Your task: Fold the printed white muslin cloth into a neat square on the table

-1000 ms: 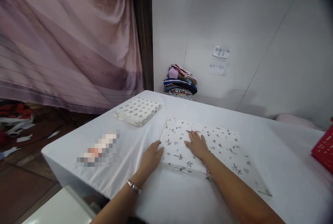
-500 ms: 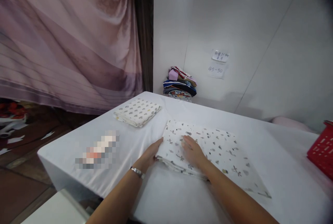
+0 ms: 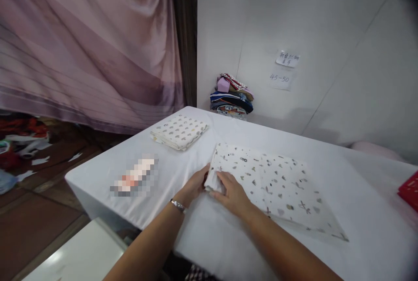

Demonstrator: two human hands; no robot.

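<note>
My right hand (image 3: 233, 194) is drawn in narrow at the near left corner of the printed cloth (image 3: 281, 176), with the material gathered between my thumb and fingers. My left hand (image 3: 197, 182) is at the same corner, against the cloth's left edge. Its fingertips are tucked out of sight there, so I cannot tell whether they are closed on the material or only pressed to it. A silvery bracelet (image 3: 178, 205) circles that wrist.

The cloth lies flat on the white-covered table (image 3: 257, 129), spreading away to the right of my hands, white with small grey plants and shapes (a few touches of mustard among them). Its near right corner runs out to a point beyond my right forearm.

Past my left hand, farther back on the table, sits a folded heart-print cloth (image 3: 180, 132), apart from the one I am touching. Nearer to me on that side is a pixelated patch (image 3: 135, 178) (what it covers I cannot make out). At the far right, a red basket (image 3: 409, 192) is cut off by the edge of view.

Beyond the table, a stack of folded fabrics (image 3: 231, 96) stands by the pale wall (image 3: 294, 11), where a paper reading "45-50" (image 3: 281, 78) hangs. A pinkish curtain (image 3: 98, 46) drapes at the left.
</note>
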